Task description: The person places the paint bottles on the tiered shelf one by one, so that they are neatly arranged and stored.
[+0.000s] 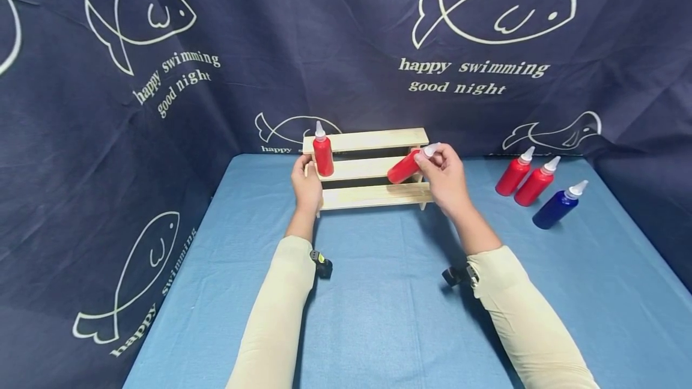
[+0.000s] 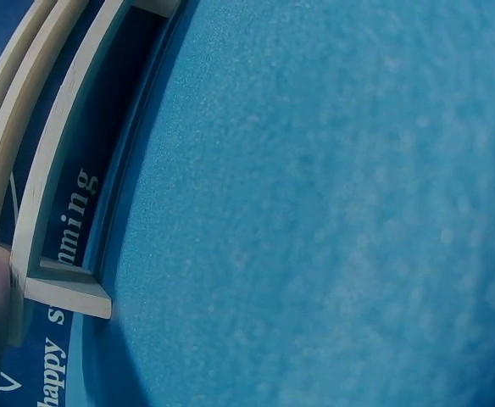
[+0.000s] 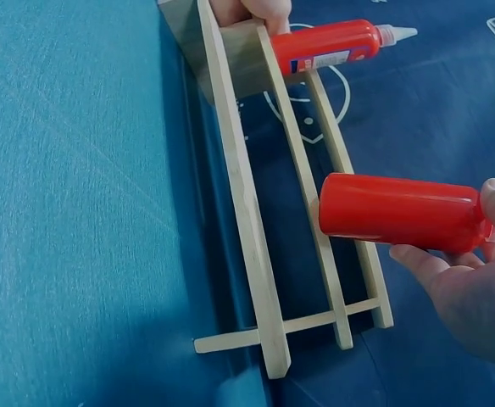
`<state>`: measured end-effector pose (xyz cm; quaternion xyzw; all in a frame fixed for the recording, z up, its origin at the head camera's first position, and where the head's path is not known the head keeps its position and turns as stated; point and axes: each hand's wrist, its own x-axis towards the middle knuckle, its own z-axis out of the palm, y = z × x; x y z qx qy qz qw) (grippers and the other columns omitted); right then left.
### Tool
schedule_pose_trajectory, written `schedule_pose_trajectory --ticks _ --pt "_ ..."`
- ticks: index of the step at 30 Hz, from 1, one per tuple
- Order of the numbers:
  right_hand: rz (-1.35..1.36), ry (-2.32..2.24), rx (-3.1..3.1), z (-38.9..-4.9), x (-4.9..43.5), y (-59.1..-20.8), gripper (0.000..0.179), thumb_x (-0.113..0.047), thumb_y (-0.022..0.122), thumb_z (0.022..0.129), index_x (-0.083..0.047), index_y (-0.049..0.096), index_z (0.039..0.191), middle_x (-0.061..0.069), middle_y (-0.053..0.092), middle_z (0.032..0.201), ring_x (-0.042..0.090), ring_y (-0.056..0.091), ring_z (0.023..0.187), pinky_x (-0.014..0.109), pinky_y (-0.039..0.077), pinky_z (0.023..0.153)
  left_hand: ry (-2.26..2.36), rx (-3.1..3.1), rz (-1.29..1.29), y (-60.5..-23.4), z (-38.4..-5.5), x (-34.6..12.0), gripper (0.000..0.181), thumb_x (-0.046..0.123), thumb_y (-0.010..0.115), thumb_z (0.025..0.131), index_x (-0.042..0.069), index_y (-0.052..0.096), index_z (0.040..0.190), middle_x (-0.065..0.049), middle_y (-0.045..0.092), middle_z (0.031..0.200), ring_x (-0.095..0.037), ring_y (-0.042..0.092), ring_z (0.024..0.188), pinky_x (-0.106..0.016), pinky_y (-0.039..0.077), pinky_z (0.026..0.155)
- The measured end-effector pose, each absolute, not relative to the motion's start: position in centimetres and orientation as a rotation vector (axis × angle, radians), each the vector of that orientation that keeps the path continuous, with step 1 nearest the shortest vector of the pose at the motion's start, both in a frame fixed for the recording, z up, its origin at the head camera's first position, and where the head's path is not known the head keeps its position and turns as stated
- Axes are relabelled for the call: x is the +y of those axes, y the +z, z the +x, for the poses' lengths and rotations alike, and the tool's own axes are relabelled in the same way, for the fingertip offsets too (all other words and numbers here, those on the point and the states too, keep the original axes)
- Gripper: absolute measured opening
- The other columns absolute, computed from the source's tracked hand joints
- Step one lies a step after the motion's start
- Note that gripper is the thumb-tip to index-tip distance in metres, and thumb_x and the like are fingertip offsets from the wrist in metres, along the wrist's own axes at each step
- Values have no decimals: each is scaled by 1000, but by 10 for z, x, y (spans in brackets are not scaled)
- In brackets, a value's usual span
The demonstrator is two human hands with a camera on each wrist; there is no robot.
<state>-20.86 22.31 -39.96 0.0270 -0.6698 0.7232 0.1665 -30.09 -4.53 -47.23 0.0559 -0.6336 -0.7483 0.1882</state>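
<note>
A three-step wooden rack stands on the blue cloth. On its middle step, at the left end, is an upright red squeeze bottle with a white nozzle; its label shows in the right wrist view. My left hand grips the rack's left end, just beside that bottle. With my right hand I pinch a second red squeeze bottle near its white cap. This bottle is tilted, its base over the middle step toward the right end. The left wrist view catches only a blurred edge of the left hand.
On the right of the table lean-looking in this view are two red squeeze bottles and a blue squeeze bottle. A dark curtain with fish drawings hangs close behind the rack and along the left side.
</note>
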Motion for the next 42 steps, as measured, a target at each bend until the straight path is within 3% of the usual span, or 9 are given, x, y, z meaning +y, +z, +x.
schedule_pose_trajectory --ticks 5,17,30,37,42 --pt "117 2051 -1903 -209 217 -399 23 3 67 99 -15 55 106 -3 77 111 2 74 101 17 61 84 -2094 -1801 156 -473 -299 -46 29 -4 48 106 -8 62 131 -25 62 136 -31 53 137 -43 40 123" --pt "177 1992 -1944 -214 207 -396 21 7 67 97 -8 56 106 -7 72 103 1 71 96 16 60 88 -2095 -1793 157 -472 -299 -46 29 -4 47 106 -9 62 130 -26 62 134 -31 54 135 -43 41 122" --pt "177 1868 -2105 -221 195 -391 19 -1 66 101 2 53 115 0 71 110 12 70 112 13 55 92 -2104 -1771 149 -470 -300 -44 28 -5 46 106 -11 62 128 -28 62 132 -32 56 132 -42 44 120" --pt "242 1874 -2097 -228 186 -385 16 0 66 101 -5 52 107 19 71 122 23 71 116 14 55 94 -2092 -1784 155 -471 -301 -44 28 -5 46 107 -10 62 129 -27 63 132 -31 56 131 -42 44 119" --pt "248 1876 -2105 -231 179 -383 17 3 66 100 -2 51 107 25 68 122 10 69 106 12 54 91 -2087 -1794 160 -470 -300 -44 28 -4 46 106 -10 63 128 -26 63 131 -30 56 129 -41 45 118"
